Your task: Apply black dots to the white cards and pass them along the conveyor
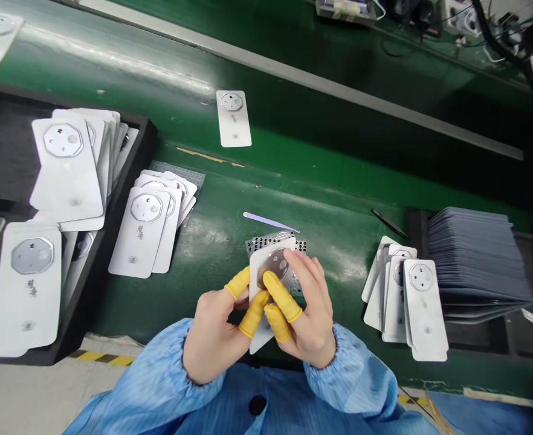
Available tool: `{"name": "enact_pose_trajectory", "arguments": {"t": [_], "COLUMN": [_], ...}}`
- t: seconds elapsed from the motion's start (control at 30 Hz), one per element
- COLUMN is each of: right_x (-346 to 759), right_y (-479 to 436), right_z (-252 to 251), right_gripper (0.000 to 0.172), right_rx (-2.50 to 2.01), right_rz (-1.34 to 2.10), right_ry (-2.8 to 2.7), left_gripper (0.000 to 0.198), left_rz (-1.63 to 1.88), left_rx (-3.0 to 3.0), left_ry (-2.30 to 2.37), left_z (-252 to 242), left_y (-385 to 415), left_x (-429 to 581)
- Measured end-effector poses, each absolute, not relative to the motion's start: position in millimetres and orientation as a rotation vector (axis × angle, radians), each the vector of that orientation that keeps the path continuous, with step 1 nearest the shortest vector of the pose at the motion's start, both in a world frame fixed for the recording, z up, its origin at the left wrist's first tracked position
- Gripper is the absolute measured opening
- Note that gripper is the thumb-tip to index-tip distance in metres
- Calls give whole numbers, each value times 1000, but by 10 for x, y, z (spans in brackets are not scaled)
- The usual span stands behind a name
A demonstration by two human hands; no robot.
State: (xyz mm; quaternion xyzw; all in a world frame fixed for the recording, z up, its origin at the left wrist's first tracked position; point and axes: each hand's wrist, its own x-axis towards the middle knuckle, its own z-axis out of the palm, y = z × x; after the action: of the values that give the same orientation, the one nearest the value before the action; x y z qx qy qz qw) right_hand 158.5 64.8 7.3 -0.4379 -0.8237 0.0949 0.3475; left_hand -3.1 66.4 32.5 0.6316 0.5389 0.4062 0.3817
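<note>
A white rounded panel [257,266] with a dark polygonal inset is tilted up between my hands. My left hand [223,326], in yellow finger cots, pinches its left edge and lower part. My right hand [305,314], with yellow cots on some fingers, presses a fingertip at the inset's lower edge while bare fingers rest along the panel's right side. Just behind the panel lies a sheet of small black dots [300,246], partly hidden. Purple tweezers [269,221] lie beyond that sheet, apart from my hands.
Stacked white panels [140,241] lie to the left, others [425,314] to the right. A black tray [85,302] holds more panels at far left. Grey sheets [475,260] fill a tray at right. One panel [234,124] lies on the green surface beyond. Dark tweezers [388,223] rest at right.
</note>
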Motion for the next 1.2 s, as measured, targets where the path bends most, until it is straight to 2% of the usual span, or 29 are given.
{"name": "enact_pose_trajectory", "arguments": {"t": [0.27, 0.57, 0.83, 1.03, 1.13, 1.2], "right_x": [1617, 1630, 1638, 1692, 1646, 1597], "right_y": [608, 644, 617, 636, 616, 587], "right_z": [40, 91, -24, -105, -69, -53], "right_gripper": [42, 49, 57, 55, 66, 66], "right_rx": [-1037, -1095, -1117, -1136, -1188, -1150], "right_rz": [436, 384, 682, 877, 1152, 1344], "right_ry": [-2086, -2134, -2157, -1816, -1384, -1186], "left_gripper": [19, 19, 19, 28, 23, 18], "left_rz": [1029, 1013, 1003, 1047, 1124, 1143], "left_rx": [1631, 1698, 1542, 873, 786, 823], "left_ry": [1398, 1408, 1363, 1045, 958, 971], "left_z": [365, 380, 296, 167, 195, 205], "left_y": [689, 678, 694, 713, 748, 763], "left_x": [-5, -3, 0, 87, 119, 109]}}
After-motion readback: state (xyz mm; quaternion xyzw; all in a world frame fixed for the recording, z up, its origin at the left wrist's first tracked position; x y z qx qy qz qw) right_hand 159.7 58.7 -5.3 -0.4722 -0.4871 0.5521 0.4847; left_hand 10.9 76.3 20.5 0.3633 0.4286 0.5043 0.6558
